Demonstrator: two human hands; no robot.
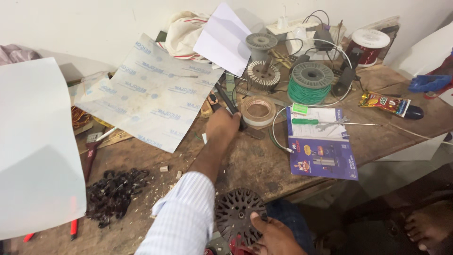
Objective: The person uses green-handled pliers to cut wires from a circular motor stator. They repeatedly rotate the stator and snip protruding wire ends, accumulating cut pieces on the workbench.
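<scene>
Reaching across the table (264, 165) with the left hand (222, 127), striped sleeve (184, 217) trailing back toward the near edge. Fingers curled shut around a dark slim tool (226, 101), long axis running diagonally from the hand up and away toward the printed plastic sheet (151, 99); far tip hidden against clutter. Just right of the left hand: a roll of tan tape (257, 111), lying flat, nearly touching the tool. Holding a dark slotted metal disc (236, 212) with the right hand (276, 236) below the near table edge, thumb pressed on the rim, face of the disc turned upward; rest of the grip hidden.

Open bare wood directly toward the near edge from the left hand, scattered with small chips; crowded on every other side. Near-left of it: a heap of black scraps (113, 191). Far right of it: a spool of green wire (309, 82), standing on end, and beyond that a red spool (370, 45) near the wall. Right of the hand: a rectangular blue-and-white booklet (321, 151) reaching to the table edge, a green-handled screwdriver (311, 121) lying across it. Farther right: a red and yellow snack packet (384, 104), oblong, angled.
</scene>
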